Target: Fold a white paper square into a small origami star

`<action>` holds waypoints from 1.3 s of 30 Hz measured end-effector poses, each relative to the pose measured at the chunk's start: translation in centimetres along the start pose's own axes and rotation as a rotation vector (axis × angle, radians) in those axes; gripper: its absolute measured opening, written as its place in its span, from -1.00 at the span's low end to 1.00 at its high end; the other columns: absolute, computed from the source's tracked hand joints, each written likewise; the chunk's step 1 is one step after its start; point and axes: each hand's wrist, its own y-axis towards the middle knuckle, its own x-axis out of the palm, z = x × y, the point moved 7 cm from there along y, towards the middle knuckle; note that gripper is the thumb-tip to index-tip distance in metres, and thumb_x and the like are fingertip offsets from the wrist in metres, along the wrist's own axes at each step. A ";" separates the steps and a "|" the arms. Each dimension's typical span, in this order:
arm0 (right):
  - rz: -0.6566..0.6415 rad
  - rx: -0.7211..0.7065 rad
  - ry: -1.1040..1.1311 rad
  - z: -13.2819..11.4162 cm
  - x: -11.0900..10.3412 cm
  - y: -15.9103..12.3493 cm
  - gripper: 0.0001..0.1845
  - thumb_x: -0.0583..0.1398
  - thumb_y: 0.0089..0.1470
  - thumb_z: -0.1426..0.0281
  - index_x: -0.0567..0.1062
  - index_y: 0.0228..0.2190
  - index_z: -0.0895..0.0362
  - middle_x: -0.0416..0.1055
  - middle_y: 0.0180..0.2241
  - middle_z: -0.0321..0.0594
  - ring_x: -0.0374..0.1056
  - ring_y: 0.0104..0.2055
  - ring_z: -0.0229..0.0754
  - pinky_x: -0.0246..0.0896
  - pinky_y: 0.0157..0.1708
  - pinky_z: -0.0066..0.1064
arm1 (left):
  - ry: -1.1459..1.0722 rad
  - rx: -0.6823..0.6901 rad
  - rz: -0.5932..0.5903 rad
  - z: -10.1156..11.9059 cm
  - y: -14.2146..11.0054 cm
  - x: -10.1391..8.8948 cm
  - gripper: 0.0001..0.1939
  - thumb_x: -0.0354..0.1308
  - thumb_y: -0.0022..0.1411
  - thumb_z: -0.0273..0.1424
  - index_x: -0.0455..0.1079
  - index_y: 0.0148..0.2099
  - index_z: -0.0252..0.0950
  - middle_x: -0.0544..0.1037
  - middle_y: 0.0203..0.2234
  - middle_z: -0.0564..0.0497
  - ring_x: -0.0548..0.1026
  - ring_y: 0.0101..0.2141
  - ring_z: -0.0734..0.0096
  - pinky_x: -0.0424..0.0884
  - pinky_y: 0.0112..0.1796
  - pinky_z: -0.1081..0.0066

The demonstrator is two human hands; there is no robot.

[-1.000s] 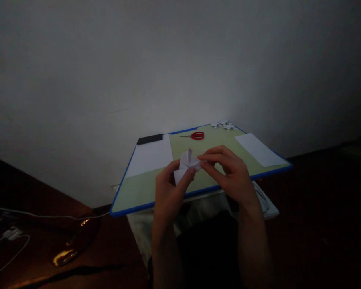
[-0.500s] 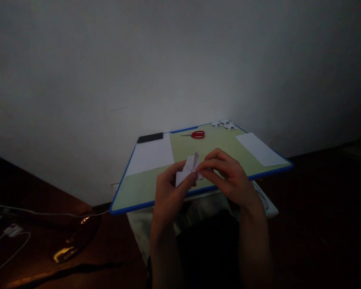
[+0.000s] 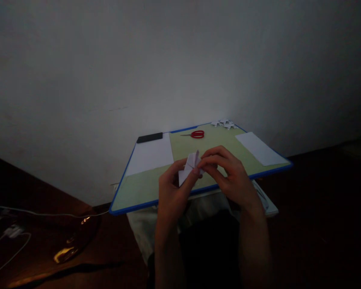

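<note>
A small folded piece of white paper [image 3: 185, 175] is held up above the near part of a pale green board. My left hand [image 3: 174, 190] is closed on its left and lower side, thumb across the front. On the right side, my right hand [image 3: 225, 172] pinches the paper's edge with thumb and fingertips. One narrow flap stands up between the hands. The fingertips cover part of the folds.
The blue-edged board [image 3: 147, 188] carries red-handled scissors [image 3: 197, 134], a dark flat object [image 3: 149, 137], white sheets at left [image 3: 150, 156] and right [image 3: 258, 148], and several small folded paper pieces [image 3: 224, 124]. A wall [image 3: 180, 60] rises behind. A white cable [image 3: 48, 213] runs at left.
My left hand and the folded paper have shifted slightly to the right. My right hand's fingers have moved a little at the paper's edge. Both hands keep their grip.
</note>
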 end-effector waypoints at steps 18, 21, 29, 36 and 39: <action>-0.055 0.006 0.029 -0.1 0.5 0.0 -0.80 0.25 0.33 0.54 0.63 -0.18 0.00 0.57 -0.24 -0.26 0.51 -0.16 -0.17 0.45 -0.11 -0.27 | -0.020 -0.029 -0.006 -1.0 0.4 -0.4 -0.87 0.44 0.22 -0.36 0.66 -0.17 -0.25 0.73 -0.32 -0.02 0.65 -0.29 0.31 0.54 -0.21 0.37; -0.027 0.032 0.011 0.0 0.3 -0.1 -0.84 0.28 0.31 0.52 0.62 -0.21 0.01 0.60 -0.26 -0.27 0.53 -0.18 -0.17 0.45 -0.11 -0.27 | -0.013 -0.041 -0.004 -1.2 0.3 -0.4 -0.88 0.44 0.22 -0.37 0.67 -0.18 -0.26 0.74 -0.29 -0.04 0.66 -0.26 0.28 0.55 -0.21 0.36; 0.105 0.284 0.227 2.2 0.2 -0.7 -0.68 0.40 0.21 0.36 0.60 0.00 -0.02 0.65 -0.28 -0.31 0.60 -0.24 -0.17 0.54 -0.15 -0.31 | -0.095 -0.039 0.050 -1.0 0.4 -0.6 -0.83 0.49 0.13 -0.41 0.65 -0.19 -0.27 0.75 -0.30 -0.03 0.69 -0.29 0.31 0.58 -0.26 0.42; 0.093 0.283 0.231 1.8 0.7 -0.3 -0.84 0.45 0.14 0.30 0.65 -0.25 0.04 0.63 -0.27 -0.26 0.55 -0.23 -0.15 0.49 -0.18 -0.31 | -0.081 0.018 0.174 -0.6 0.2 -1.0 -0.72 0.51 0.11 -0.40 0.61 -0.11 -0.27 0.76 -0.28 -0.04 0.71 -0.32 0.31 0.56 -0.37 0.47; 0.051 0.237 0.209 1.1 0.8 -0.1 -0.93 0.38 0.22 0.34 0.64 -0.25 0.06 0.61 -0.27 -0.26 0.53 -0.22 -0.17 0.45 -0.17 -0.32 | -0.070 0.044 0.202 -0.4 0.0 -1.2 -0.70 0.52 0.11 -0.40 0.60 -0.10 -0.26 0.76 -0.31 -0.01 0.70 -0.38 0.35 0.54 -0.41 0.51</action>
